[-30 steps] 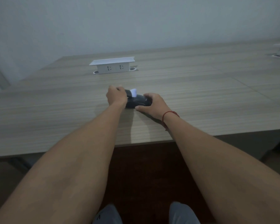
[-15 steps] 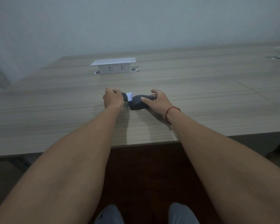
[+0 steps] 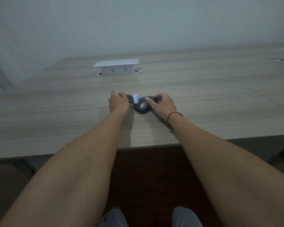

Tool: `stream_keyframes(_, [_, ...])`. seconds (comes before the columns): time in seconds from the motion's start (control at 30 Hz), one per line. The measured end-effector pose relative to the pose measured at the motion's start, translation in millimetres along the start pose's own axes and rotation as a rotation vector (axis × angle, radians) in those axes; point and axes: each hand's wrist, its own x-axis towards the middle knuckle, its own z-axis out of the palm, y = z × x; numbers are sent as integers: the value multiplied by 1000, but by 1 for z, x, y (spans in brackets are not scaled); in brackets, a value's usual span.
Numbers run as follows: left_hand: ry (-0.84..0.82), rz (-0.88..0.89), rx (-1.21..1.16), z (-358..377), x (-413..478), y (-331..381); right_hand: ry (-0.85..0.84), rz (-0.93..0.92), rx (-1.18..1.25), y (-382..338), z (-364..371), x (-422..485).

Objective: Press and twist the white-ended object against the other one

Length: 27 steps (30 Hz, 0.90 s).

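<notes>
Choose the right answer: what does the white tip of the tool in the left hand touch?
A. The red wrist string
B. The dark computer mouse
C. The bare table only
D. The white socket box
B: the left hand grips a brush whose white tip rests against the dark mouse, which the right hand holds on the table.

Wooden table [image 3: 203, 99] bears a white socket box [image 3: 116, 67] and dark mouse [image 3: 142, 106]
</notes>
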Motion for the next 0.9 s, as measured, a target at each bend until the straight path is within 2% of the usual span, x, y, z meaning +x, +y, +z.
stream_keyframes(0.17, [-36, 87, -68, -8, 6, 0, -117, -47, 4, 0, 1, 10])
stream_keyframes(0.23, [-56, 119, -12, -7, 2, -1, -143, -50, 25, 1, 2, 13])
stream_keyframes(0.33, [-58, 129, 134, -8, -3, -7, -147, -47, 44, 5, 4, 19])
stream_keyframes(0.53, [37, 197, -29, -11, -11, 8, -143, -42, 20, 4, 6, 18])
stream_keyframes(0.63, [-5, 280, 83, -5, -17, 0, -123, -49, 15, 5, 6, 17])
stream_keyframes(0.77, [115, 198, 158, -12, -14, -11, -138, -52, 5, 3, 5, 15])
stream_keyframes(0.9, [63, 215, 40, -12, -17, -13, -117, -70, -32, -1, 2, 10])
